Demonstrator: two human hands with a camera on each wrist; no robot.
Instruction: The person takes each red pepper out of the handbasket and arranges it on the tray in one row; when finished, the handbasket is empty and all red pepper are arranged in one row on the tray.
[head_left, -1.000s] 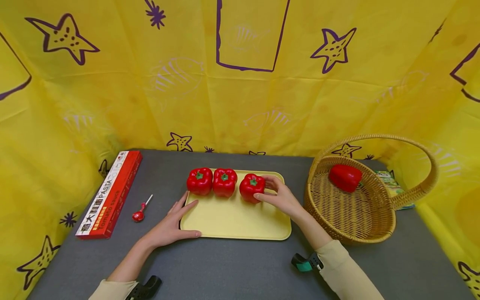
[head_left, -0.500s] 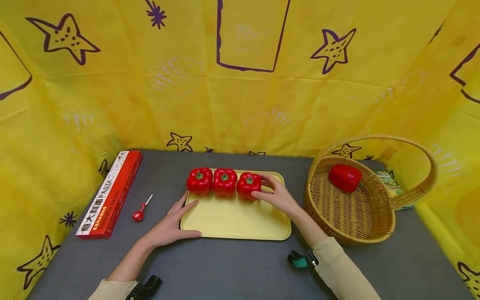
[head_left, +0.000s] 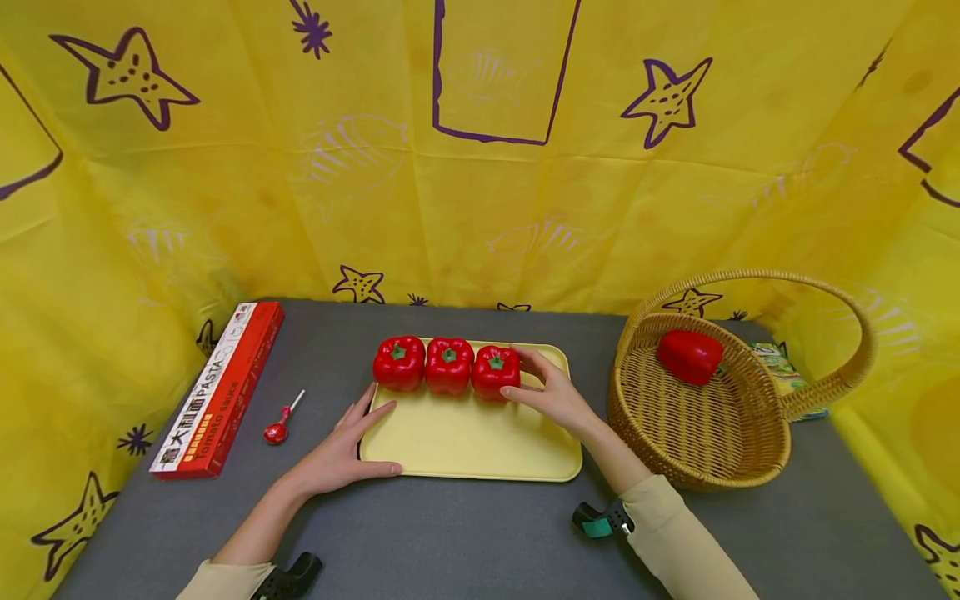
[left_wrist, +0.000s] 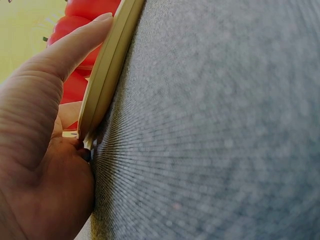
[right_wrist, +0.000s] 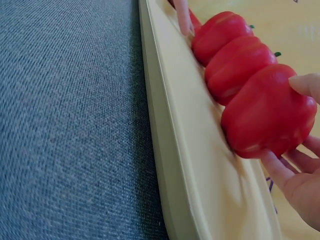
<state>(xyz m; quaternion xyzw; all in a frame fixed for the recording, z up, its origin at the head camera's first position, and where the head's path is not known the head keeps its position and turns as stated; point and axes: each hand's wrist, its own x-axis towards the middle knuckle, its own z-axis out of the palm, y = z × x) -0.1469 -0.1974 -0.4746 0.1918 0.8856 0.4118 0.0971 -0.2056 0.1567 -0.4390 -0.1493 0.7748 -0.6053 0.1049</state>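
My right hand [head_left: 553, 393] holds a red bell pepper [head_left: 493, 372] with a green stem, thumb at its near side and fingers behind. Close over the tray [head_left: 465, 446], this pepper is the rightmost of a row. In the right wrist view, my thumb and fingers grip the same pepper [right_wrist: 267, 112]. Two more red peppers, a middle one [head_left: 448, 367] and a left one [head_left: 399, 364], sit upright along the tray's far edge. My left hand [head_left: 341, 454] spreads over the tray's left end, thumb straight along the front rim; in the left wrist view the thumb [left_wrist: 75, 50] touches the rim.
A wicker basket [head_left: 701, 425] with a tall handle stands at the right, another red pepper [head_left: 691, 356] lying inside. Behind it lies a green packet [head_left: 787, 375]. On the left are a lollipop [head_left: 277, 429] and a long pasta box [head_left: 219, 392]. Yellow cloth [head_left: 480, 208] hangs behind the table.
My right hand has moved slightly left with its pepper, bringing it up against the middle pepper. The left hand and the tray have stayed in place.
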